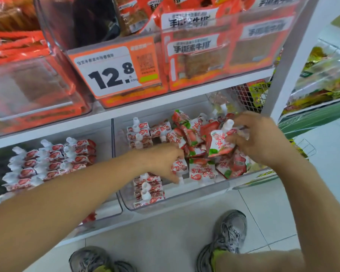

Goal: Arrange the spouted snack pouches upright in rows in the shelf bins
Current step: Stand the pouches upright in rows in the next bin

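Note:
Red-and-white strawberry spouted pouches fill two clear bins on the lower shelf. The left bin (114, 210) holds neat upright rows (53, 163). In the right bin (177, 199), short upright rows stand at the left side (139, 134) and front left (148, 190), while a loose pile (192, 134) lies jumbled to the right. My left hand (161, 160) reaches into the right bin and grips a pouch (180, 167) with its spout pointing down. My right hand (261, 138) holds another pouch (220, 142) above the pile, spout up.
The shelf above carries clear bins of orange snack packs (194, 54) and a price tag reading 12.8 (108, 71). A white shelf upright (289, 61) stands at the right, with green-packaged goods (322, 79) beyond it. My shoes (230, 232) stand on the tiled floor below.

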`<state>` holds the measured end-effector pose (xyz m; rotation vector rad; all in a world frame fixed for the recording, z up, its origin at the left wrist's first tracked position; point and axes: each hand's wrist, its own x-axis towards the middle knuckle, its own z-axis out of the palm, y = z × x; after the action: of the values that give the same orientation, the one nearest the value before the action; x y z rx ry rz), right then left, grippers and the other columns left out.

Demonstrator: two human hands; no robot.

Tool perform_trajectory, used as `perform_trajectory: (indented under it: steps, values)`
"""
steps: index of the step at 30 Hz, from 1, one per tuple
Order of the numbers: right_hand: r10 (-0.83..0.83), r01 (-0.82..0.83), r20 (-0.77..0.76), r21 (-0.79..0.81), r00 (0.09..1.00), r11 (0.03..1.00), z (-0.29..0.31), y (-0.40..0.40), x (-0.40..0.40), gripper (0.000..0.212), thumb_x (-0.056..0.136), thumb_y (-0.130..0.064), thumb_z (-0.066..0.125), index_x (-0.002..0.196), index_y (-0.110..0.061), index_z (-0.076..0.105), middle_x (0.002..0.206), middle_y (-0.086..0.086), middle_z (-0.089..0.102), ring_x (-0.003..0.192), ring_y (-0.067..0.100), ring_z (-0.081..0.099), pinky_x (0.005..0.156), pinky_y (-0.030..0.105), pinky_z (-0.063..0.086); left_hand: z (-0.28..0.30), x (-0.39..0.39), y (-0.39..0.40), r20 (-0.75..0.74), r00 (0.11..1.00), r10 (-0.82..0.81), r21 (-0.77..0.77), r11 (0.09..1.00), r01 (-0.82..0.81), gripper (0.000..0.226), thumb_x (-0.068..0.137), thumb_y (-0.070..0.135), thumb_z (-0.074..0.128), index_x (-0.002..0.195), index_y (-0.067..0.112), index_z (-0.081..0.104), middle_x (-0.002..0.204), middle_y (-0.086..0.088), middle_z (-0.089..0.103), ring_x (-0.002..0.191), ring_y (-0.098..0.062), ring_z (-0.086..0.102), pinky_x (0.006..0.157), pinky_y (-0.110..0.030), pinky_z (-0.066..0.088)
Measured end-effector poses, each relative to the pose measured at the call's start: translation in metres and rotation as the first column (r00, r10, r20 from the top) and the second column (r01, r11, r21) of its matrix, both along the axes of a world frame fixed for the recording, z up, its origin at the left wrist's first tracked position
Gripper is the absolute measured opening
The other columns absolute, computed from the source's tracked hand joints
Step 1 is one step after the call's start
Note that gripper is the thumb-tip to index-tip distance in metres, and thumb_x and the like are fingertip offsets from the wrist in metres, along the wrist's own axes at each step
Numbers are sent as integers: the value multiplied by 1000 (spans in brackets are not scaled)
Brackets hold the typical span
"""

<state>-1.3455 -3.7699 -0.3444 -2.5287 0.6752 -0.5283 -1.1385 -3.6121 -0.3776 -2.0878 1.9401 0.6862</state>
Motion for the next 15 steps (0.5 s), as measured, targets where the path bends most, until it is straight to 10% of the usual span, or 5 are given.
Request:
perform_trajectory:
  steps: [7,12,15]
  values:
    - [-78,73,-72,-62,994,995,-4,17,7,44,77,-10,80,118,-16,66,126,8,58,117,32,53,97,43,48,-15,-27,-2,220,974,-51,9,999,50,104,63,57,82,139,4,34,131,-18,40,112,-30,47,89,-39,51]
    - [78,-79,-52,-16,996,997,-7,39,7,30,71,-19,86,98,-17,73,98,-1,65,85,17,59,76,39,55,-1,-6,-1,-52,994,93,-99,990,-98,56,69,36,80,111,11,53,101,-5,58,85,-21,56,70,-38,53]
    - [88,-86,-163,23,983,996,-17,42,15,50,71,-32,86,115,-19,66,110,-1,60,101,21,59,80,37,52,17,16,3,-222,963,150,-123,976,-180,20,79,28,75,92,15,69,81,6,66,72,-12,60,67,-37,53]
